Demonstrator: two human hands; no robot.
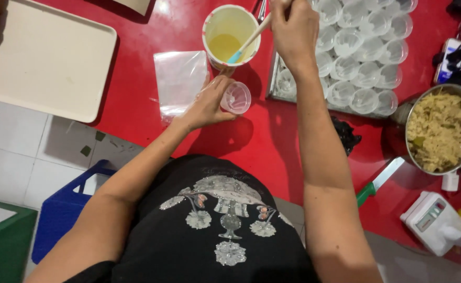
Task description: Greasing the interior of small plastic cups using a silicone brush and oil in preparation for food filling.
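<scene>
My left hand (pixel 208 106) grips a small clear plastic cup (pixel 236 98), tilted on its side just above the red table (pixel 262 141). My right hand (pixel 293 29) holds the pale handle of a spatula with a blue tip (pixel 243 48). The tip dips into yellow liquid inside a large white cup (pixel 230 35) that stands beyond the small cup.
A metal tray (pixel 274 84) with several clear cups (pixel 358 50) lies to the right. A metal bowl of yellowish food (pixel 440 128), a green-handled knife (pixel 379 181) and a small white scale (pixel 433 220) are at far right. A cream tray (pixel 42 57) and a plastic bag (pixel 179 81) lie left.
</scene>
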